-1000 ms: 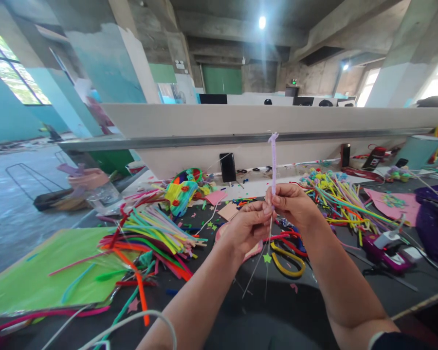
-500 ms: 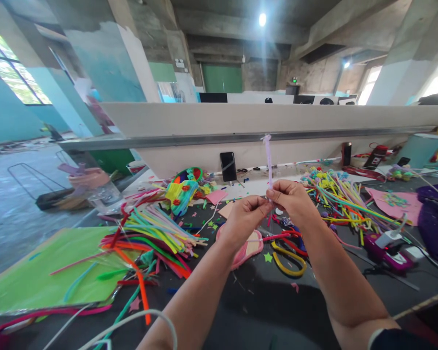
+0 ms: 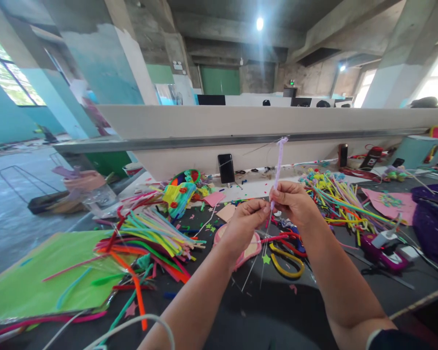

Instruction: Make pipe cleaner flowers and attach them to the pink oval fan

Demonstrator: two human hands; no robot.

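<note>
A fuzzy lavender pipe cleaner [image 3: 279,163], wound into a thin upright stem with a small bent tip, leans slightly right above the table. My right hand [image 3: 291,201] pinches its lower part between thumb and fingers. At the stem's bottom end the fingertips of my left hand [image 3: 246,218] are closed on it, partly hiding that end. Thin wires [image 3: 255,262] hang down below the fingers. Under my hands lies a pink padded piece [image 3: 248,253], beside yellow-handled scissors [image 3: 287,265] and a green paper star [image 3: 266,260].
Bundles of coloured pipe cleaners lie left [image 3: 153,233] and right [image 3: 339,194]. A green sheet [image 3: 58,272] covers the left side. A phone [image 3: 226,168] leans on the divider [image 3: 190,124]. A purple power strip [image 3: 387,255] sits right; a white cable [image 3: 138,321] crosses in front.
The pipe cleaner stem has tilted right and its tip has moved right. The thin wires below my fingers now show clearly. Both hands remain close together, with the view shifted slightly.
</note>
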